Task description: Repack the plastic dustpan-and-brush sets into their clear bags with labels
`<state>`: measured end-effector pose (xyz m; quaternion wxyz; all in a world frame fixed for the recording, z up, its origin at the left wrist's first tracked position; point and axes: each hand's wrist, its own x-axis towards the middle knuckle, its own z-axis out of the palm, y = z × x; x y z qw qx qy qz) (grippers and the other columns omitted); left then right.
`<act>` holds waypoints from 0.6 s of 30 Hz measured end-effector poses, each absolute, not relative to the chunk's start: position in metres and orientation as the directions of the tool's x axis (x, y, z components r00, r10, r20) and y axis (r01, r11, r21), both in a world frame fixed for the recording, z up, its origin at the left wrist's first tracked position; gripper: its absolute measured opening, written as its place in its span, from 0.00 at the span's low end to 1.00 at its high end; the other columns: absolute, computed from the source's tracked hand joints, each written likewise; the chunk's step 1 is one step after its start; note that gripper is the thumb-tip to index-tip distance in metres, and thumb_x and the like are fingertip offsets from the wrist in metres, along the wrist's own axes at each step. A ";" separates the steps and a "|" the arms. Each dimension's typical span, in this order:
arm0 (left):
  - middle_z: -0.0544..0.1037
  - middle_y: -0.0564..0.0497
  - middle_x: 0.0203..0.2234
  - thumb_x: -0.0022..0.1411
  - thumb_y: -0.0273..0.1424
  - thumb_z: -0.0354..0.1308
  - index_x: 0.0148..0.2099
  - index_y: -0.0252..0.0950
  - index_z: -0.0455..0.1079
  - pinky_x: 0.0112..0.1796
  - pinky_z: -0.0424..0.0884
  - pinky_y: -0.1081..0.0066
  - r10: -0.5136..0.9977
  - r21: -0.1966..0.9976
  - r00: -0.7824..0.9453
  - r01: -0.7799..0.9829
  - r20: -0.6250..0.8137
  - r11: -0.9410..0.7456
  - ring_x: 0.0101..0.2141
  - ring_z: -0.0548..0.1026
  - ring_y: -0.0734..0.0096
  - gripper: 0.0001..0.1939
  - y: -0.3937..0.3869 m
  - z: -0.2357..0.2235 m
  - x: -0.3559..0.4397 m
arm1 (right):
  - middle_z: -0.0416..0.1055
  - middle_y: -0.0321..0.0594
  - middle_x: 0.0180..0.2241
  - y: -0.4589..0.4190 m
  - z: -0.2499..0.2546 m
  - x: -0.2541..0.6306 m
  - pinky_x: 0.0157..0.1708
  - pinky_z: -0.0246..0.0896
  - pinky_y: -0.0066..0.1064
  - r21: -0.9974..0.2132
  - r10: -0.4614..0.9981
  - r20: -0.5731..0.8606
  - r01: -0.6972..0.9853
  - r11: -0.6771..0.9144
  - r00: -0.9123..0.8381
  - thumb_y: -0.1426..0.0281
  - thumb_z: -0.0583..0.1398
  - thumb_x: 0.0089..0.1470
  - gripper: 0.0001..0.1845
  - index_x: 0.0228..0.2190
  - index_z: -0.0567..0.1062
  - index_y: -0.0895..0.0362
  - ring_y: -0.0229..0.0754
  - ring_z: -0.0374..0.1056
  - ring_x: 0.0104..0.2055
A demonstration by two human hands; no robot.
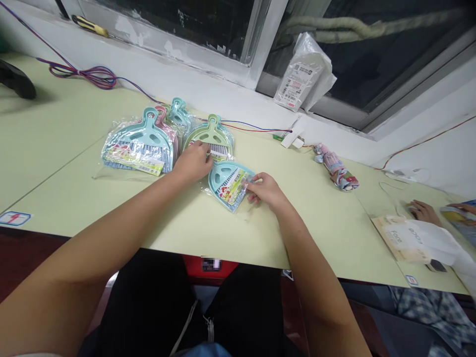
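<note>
A light-blue dustpan and brush set in clear plastic lies tilted on the table between my hands. My right hand pinches the right edge of its wrapper, thumb and fingers closed. My left hand is curled at the set's upper-left end, where the handle is hidden beneath it. Just behind those fingers lies a green dustpan set, partly covered by my left hand. To the left is a pile of wrapped sets with a blue dustpan in front, a pink dustpan behind it and another blue dustpan farther back.
Coiled cable and a screwdriver are at the back left. A plastic-wrapped box stands on the window sill. A folded umbrella-like bundle lies to the right. Farther right, another person's hand is near a tissue pack.
</note>
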<state>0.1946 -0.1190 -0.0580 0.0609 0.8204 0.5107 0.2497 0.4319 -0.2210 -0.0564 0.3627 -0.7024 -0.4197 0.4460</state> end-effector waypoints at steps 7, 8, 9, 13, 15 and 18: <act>0.76 0.38 0.47 0.71 0.34 0.49 0.50 0.34 0.74 0.47 0.73 0.57 0.869 0.361 0.354 0.804 0.346 -0.472 0.46 0.77 0.52 0.15 -0.120 -0.057 0.195 | 0.74 0.32 0.19 -0.220 -0.060 0.428 0.10 0.53 0.21 -0.878 0.924 -0.329 0.298 -0.375 0.193 0.72 0.72 0.55 0.21 0.33 0.63 0.53 0.36 0.68 0.16; 0.76 0.38 0.47 0.71 0.34 0.49 0.50 0.34 0.74 0.47 0.73 0.56 0.870 0.366 0.353 0.803 0.344 -0.471 0.46 0.77 0.52 0.15 -0.120 -0.057 0.195 | 0.73 0.31 0.19 -0.219 -0.061 0.428 0.10 0.52 0.20 -0.884 0.928 -0.319 0.293 -0.365 0.192 0.72 0.72 0.54 0.21 0.32 0.62 0.53 0.35 0.68 0.16; 0.76 0.38 0.47 0.71 0.34 0.49 0.50 0.34 0.74 0.48 0.73 0.56 0.872 0.373 0.353 0.801 0.339 -0.469 0.47 0.77 0.52 0.15 -0.121 -0.057 0.195 | 0.73 0.31 0.18 -0.219 -0.062 0.427 0.10 0.51 0.20 -0.890 0.932 -0.308 0.288 -0.353 0.189 0.72 0.72 0.54 0.21 0.32 0.63 0.53 0.35 0.67 0.15; 0.76 0.37 0.48 0.71 0.34 0.49 0.51 0.34 0.74 0.50 0.73 0.55 0.877 0.392 0.349 0.795 0.329 -0.463 0.48 0.76 0.51 0.16 -0.121 -0.057 0.196 | 0.72 0.29 0.19 -0.218 -0.064 0.425 0.09 0.49 0.20 -0.902 0.942 -0.287 0.281 -0.327 0.176 0.71 0.72 0.53 0.21 0.31 0.63 0.53 0.34 0.67 0.15; 0.76 0.37 0.48 0.71 0.34 0.49 0.51 0.34 0.74 0.50 0.72 0.55 0.880 0.395 0.347 0.796 0.323 -0.459 0.48 0.76 0.51 0.16 -0.122 -0.056 0.196 | 0.73 0.29 0.19 -0.218 -0.064 0.425 0.09 0.50 0.20 -0.905 0.945 -0.278 0.281 -0.318 0.173 0.71 0.72 0.53 0.21 0.31 0.63 0.53 0.34 0.66 0.15; 0.76 0.37 0.48 0.71 0.34 0.50 0.51 0.34 0.74 0.51 0.72 0.55 0.881 0.402 0.344 0.793 0.324 -0.458 0.48 0.76 0.51 0.16 -0.122 -0.055 0.196 | 0.75 0.31 0.22 -0.219 -0.064 0.429 0.10 0.50 0.20 -0.902 0.952 -0.262 0.311 -0.300 0.161 0.69 0.73 0.50 0.21 0.31 0.64 0.53 0.34 0.67 0.16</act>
